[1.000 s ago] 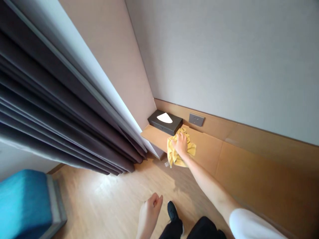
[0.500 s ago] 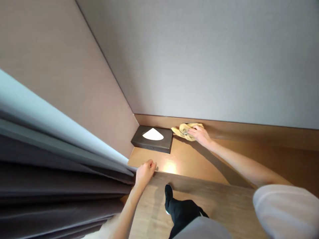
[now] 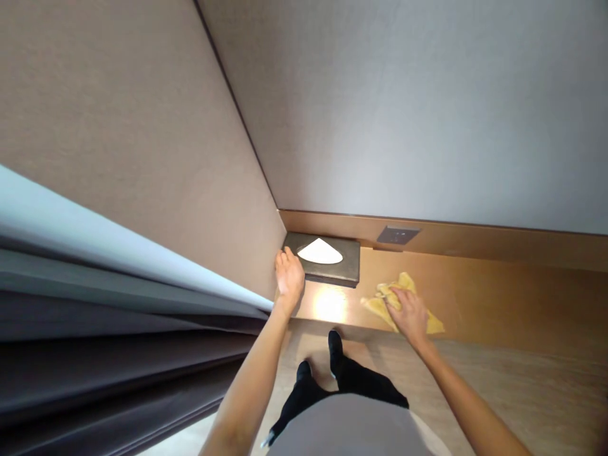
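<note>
A yellow cloth point(image 3: 432, 322) lies bunched on the wooden ledge point(image 3: 456, 285), and my right hand point(image 3: 409, 315) is closed on it near the front edge. My left hand point(image 3: 289, 276) is at the left end of a dark tissue box point(image 3: 350, 266), its fingers curled at the box's corner beside the side wall. Whether those fingers press on the box or only rest next to it cannot be made out. White tissue point(image 3: 320, 251) shows in the box's oval opening.
A socket plate point(image 3: 398, 235) sits in the low back panel behind the ledge. Dark curtains point(image 3: 118, 361) hang at the left. My legs and feet stand on the wooden floor point(image 3: 513, 373) in front of the ledge.
My right hand has drawn the cloth from the back panel towards the ledge's front edge, uncovering the socket plate. My left hand has gone from the front edge up to the tissue box.
</note>
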Motion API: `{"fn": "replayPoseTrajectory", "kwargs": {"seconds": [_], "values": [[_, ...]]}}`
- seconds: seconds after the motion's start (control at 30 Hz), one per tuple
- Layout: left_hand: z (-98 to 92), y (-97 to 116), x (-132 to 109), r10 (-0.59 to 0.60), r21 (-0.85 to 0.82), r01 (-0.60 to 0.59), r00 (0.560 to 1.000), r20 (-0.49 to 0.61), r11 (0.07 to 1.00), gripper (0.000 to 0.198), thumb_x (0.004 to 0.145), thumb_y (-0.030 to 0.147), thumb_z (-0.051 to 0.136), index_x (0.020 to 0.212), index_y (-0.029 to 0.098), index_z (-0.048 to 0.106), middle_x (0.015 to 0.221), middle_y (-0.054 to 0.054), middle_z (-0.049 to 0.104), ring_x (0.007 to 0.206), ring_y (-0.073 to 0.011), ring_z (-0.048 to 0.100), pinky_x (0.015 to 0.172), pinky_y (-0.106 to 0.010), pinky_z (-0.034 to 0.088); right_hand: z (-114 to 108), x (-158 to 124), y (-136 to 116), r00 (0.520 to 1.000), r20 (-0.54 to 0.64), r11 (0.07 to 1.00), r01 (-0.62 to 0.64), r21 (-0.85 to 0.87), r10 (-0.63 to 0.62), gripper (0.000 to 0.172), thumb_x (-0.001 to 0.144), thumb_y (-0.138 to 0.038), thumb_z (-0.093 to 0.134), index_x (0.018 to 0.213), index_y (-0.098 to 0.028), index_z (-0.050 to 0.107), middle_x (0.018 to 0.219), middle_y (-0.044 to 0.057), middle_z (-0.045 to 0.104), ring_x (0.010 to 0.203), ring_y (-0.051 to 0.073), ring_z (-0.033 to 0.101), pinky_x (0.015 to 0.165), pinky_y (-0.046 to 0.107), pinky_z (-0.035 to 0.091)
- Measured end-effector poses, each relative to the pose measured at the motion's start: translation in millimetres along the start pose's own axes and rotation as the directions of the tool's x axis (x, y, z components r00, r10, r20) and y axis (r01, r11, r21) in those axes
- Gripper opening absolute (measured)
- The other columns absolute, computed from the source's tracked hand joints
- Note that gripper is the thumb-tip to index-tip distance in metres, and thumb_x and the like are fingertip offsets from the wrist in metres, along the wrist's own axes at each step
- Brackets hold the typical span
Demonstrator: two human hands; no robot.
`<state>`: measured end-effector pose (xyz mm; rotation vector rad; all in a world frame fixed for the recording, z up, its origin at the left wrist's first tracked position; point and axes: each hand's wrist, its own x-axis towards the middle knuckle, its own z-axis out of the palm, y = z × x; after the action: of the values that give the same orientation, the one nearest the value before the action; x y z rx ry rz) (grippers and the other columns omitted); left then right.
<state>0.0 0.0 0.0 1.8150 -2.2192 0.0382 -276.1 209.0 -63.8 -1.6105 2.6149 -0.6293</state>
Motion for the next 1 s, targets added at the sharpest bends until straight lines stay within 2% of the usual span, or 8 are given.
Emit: {"fn": "replayPoseTrajectory", "kwargs": {"seconds": [0.13,0.27,0.37,0.57,0.63,0.73,0.8,1.0], "values": [[-3.1,5,-23,0.011,-0.187,0.000,0.998,0.056,0.982,0.052,0.094,0.031,0.045,0.132,-0.003,0.048,0.106,-0.021,0.059,0.101,-0.0322,0.051,0.093,-0.040,0.042,-10,-26,-108,0.989,-0.102,0.909,-0.060,0.413,0.112,0.036,0.084,-0.049,0.058,0.103,-0.020,0.054,0.098,0.007,0.063,0.086,0.022,0.059,0.076,0.035,0.047],[-0.5,7,-40,0.054,-0.375,-0.010,0.993,0.107,0.927,0.046,0.093,0.028,0.048,0.132,0.006,0.052,0.106,-0.016,0.060,0.104,-0.0280,0.051,0.094,-0.036,0.042,-8,8,-163,0.907,-0.172,0.870,0.419,0.259,-0.385,0.025,0.088,-0.024,0.055,0.112,-0.023,0.061,0.117,0.007,0.059,0.110,0.024,0.050,0.091,0.038,0.041],[-1.0,16,-45,0.069,-0.375,-0.023,0.991,0.111,0.927,0.047,0.092,0.030,0.051,0.131,0.005,0.053,0.106,-0.016,0.061,0.104,-0.0284,0.050,0.094,-0.036,0.043,-5,20,-110,0.884,-0.110,0.881,0.464,0.093,-0.454,0.044,0.082,-0.010,0.048,0.121,-0.023,0.060,0.123,0.007,0.056,0.112,0.026,0.046,0.093,0.040,0.039],[-20.9,62,12,0.299,-0.502,-0.193,0.944,0.140,0.843,0.036,0.093,0.032,0.049,0.122,0.015,0.061,0.111,-0.009,0.066,0.105,-0.0259,0.056,0.087,-0.032,0.042,-55,34,63,0.976,-0.202,0.990,-0.058,0.128,0.083,0.042,0.087,-0.046,0.047,0.102,-0.011,0.067,0.102,0.013,0.065,0.094,0.026,0.056,0.085,0.038,0.044],[-21.0,76,43,0.493,-0.645,-0.228,0.829,0.263,0.729,0.041,0.091,0.043,0.050,0.120,0.016,0.062,0.118,-0.008,0.065,0.103,-0.0229,0.059,0.083,-0.029,0.042,-76,53,70,0.971,-0.214,0.980,-0.064,0.190,0.106,0.042,0.084,-0.052,0.052,0.103,-0.016,0.066,0.105,0.009,0.066,0.096,0.024,0.058,0.087,0.036,0.044],[-9.1,82,69,0.667,-0.728,-0.198,0.602,0.438,0.657,0.043,0.081,0.048,0.061,0.107,0.014,0.069,0.109,-0.007,0.068,0.092,-0.0204,0.061,0.072,-0.024,0.040,-95,86,28,0.967,-0.165,0.967,0.216,0.132,-0.193,0.028,0.086,-0.039,0.056,0.106,-0.021,0.065,0.110,0.005,0.064,0.101,0.021,0.056,0.091,0.034,0.042],[2.0,75,65,0.698,-0.749,-0.173,0.539,0.471,0.639,0.038,0.079,0.045,0.063,0.096,0.013,0.072,0.092,-0.005,0.070,0.080,-0.0165,0.060,0.064,-0.022,0.038,-97,106,-17,0.890,-0.096,0.893,0.450,0.019,-0.446,0.026,0.088,-0.026,0.054,0.111,-0.021,0.064,0.112,0.006,0.062,0.104,0.022,0.052,0.091,0.034,0.041],[17.9,50,31,0.667,-0.857,-0.007,0.631,0.396,0.516,0.044,0.075,0.051,0.059,0.085,0.009,0.071,0.072,-0.002,0.059,0.063,-0.0096,0.044,0.055,-0.020,0.029,-43,137,-114,0.565,0.140,0.561,0.825,-0.065,-0.813,0.025,0.092,-0.026,0.051,0.112,-0.024,0.066,0.113,0.004,0.062,0.100,0.020,0.053,0.085,0.031,0.043]]}}
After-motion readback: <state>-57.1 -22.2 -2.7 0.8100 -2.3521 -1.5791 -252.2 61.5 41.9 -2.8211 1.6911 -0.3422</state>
